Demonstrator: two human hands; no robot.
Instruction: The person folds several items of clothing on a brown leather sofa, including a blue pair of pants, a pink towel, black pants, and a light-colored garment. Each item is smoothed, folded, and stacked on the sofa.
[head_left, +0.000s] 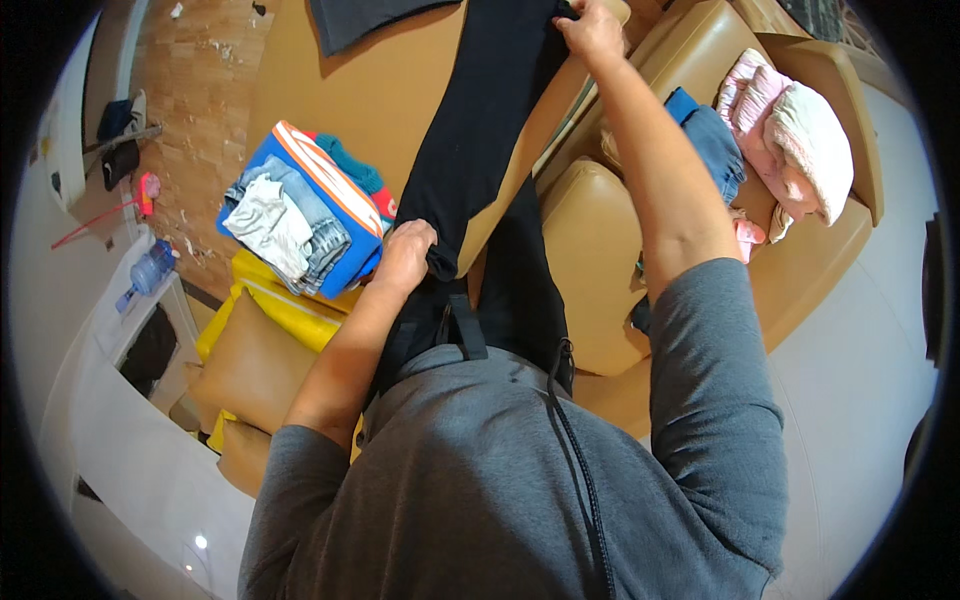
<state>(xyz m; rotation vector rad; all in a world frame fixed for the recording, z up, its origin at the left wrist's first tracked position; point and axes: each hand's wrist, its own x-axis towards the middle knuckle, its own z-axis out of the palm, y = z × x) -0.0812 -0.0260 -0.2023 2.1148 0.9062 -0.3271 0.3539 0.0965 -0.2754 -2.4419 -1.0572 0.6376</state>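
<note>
A long black garment (480, 112), apparently a pair of trousers, stretches over the tan padded surface (360, 82) in front of me. My left hand (406, 256) grips its near end, where the cloth bunches at the surface's near edge. Farther off, my right hand (592, 34) holds the garment's right edge near the top of the picture. The garment's far end runs out of view. A dark grey piece of clothing (367, 22) lies beyond it on the same surface, partly cut off by the picture's top.
Left of my left hand is a pile with light denim (326, 240), a white garment (266, 221) and blue-and-orange cloth (322, 169). Pink and white clothing (802, 142) and blue denim (716, 150) rest on the tan sofa (592, 247). Tan cushions (259, 360) stand at left.
</note>
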